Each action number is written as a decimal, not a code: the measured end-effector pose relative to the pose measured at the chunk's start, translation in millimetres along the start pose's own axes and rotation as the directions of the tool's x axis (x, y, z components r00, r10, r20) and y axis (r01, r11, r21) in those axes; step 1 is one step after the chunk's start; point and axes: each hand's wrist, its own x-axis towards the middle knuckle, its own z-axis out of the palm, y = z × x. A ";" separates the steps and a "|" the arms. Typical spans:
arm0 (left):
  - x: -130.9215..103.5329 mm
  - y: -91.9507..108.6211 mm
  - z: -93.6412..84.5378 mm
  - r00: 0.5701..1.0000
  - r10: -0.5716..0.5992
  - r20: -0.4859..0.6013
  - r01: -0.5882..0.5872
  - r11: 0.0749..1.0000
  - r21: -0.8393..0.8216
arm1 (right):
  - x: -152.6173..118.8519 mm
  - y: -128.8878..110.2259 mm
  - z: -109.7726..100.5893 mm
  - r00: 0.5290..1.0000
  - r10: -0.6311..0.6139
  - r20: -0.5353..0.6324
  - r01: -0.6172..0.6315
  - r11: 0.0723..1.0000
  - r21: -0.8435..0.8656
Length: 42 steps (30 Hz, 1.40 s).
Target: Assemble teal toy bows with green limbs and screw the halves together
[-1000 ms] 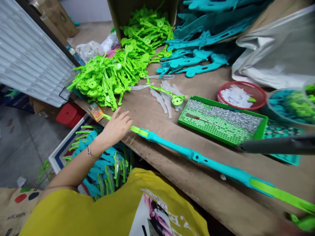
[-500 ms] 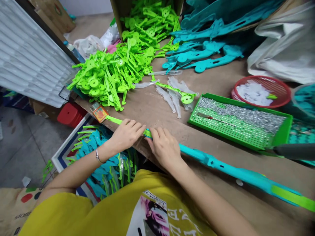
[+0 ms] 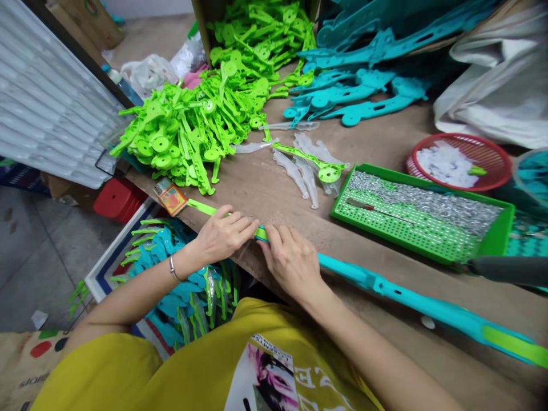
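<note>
A long, slightly curved turquoise plastic piece (image 3: 411, 298) with lime-green ends lies along the front edge of the table. My left hand (image 3: 225, 233) is closed around its left part, just right of where a lime-green tip (image 3: 201, 206) sticks out. Beside it, my right hand (image 3: 293, 260) grips the same piece, thumb on the near side. Between the two hands shows a short green and turquoise stretch (image 3: 261, 233). My fingers cover the rest of the joint there. An orange card box (image 3: 172, 198) sits at the green tip.
Behind my hands are a heap of lime-green plastic parts (image 3: 188, 125), translucent strips (image 3: 293, 171) and turquoise parts (image 3: 377, 108). To the right stand a green tray (image 3: 402, 240) of small metal pieces with a screwdriver (image 3: 381, 211), and a red basket (image 3: 499, 160). Below left, a crate (image 3: 103, 274) holds similar pieces.
The view has shifted slightly. Both hands keep their hold on the piece, nearly in the same place, with little visible movement.
</note>
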 end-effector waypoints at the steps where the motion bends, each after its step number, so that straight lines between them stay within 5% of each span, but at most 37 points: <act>1: -3.4 -2.3 -4.7 0.999 -0.026 -0.029 0.026 1.000 -0.002 | 0.5 0.6 0.0 1.000 0.007 0.003 -0.007 1.000 -0.005; 5: -23.5 -17.0 -25.5 0.955 -0.240 -0.175 0.256 0.964 0.074 | 1.4 1.4 0.9 1.000 0.012 -0.007 -0.012 1.000 -0.021; 7: -31.6 -23.9 -31.9 0.948 -0.273 -0.164 0.293 0.949 0.114 | 1.1 1.0 1.8 1.000 0.012 -0.009 -0.012 1.000 -0.019; 16: -14.3 -18.2 -16.5 0.983 -0.175 0.059 0.167 0.979 0.118 | 1.2 -0.3 2.6 0.999 0.030 0.023 -0.029 0.999 -0.020; 28: -0.6 -12.5 -17.0 0.981 -0.126 0.150 0.109 0.988 0.112 | 3.5 -3.1 1.0 0.995 0.062 0.084 -0.062 0.998 0.001; 35: 19.6 19.3 7.4 0.994 -0.015 0.109 0.018 1.000 -0.022 | 6.4 3.3 -24.1 0.953 0.128 0.274 -0.167 0.978 0.125; 42: 41.6 -1.5 3.7 0.967 0.174 0.188 -0.104 0.936 -0.336 | -59.8 46.1 -77.1 0.996 0.084 0.024 -0.088 0.967 0.239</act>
